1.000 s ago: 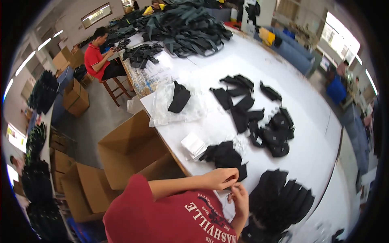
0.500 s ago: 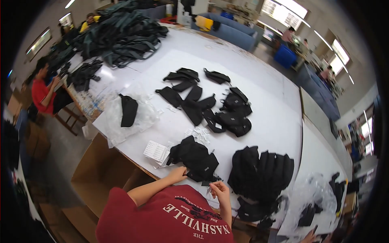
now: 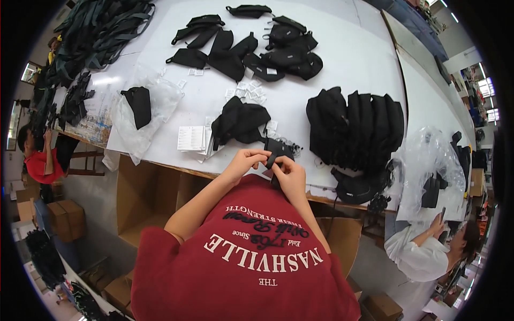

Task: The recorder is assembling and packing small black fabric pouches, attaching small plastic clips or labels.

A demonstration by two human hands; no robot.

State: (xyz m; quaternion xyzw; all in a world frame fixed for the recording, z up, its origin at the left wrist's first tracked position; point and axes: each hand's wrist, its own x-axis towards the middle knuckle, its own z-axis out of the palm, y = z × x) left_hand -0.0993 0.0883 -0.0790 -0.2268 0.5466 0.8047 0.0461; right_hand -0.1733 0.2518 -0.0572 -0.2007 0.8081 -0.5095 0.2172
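Observation:
Close together at the table's near edge, my left hand (image 3: 251, 159) and my right hand (image 3: 289, 174) are both closed, fingertips pinching a black strap (image 3: 275, 152) that seems to belong to the black waist bag (image 3: 241, 120) just beyond. The fingers cover part of the strap, and whatever small piece lies between them is hard to make out. Beside the bag, to the left, lies a stack of white printed cards (image 3: 193, 139). A heap of small dark cords or fasteners (image 3: 292, 147) sits right by my right hand.
Several black waist bags (image 3: 227, 56) lie farther back, with small white packets (image 3: 249, 92) before them. A row of black bags (image 3: 356, 128) stands at right. One bag (image 3: 140, 107) rests on clear plastic (image 3: 155, 115) at left. Two people sit at the table's sides; cardboard boxes (image 3: 142, 198) stand below.
The view has tipped down toward me. My left hand has left the bag's near edge, and my right hand no longer shows the dark tag; both hands now meet at the strap.

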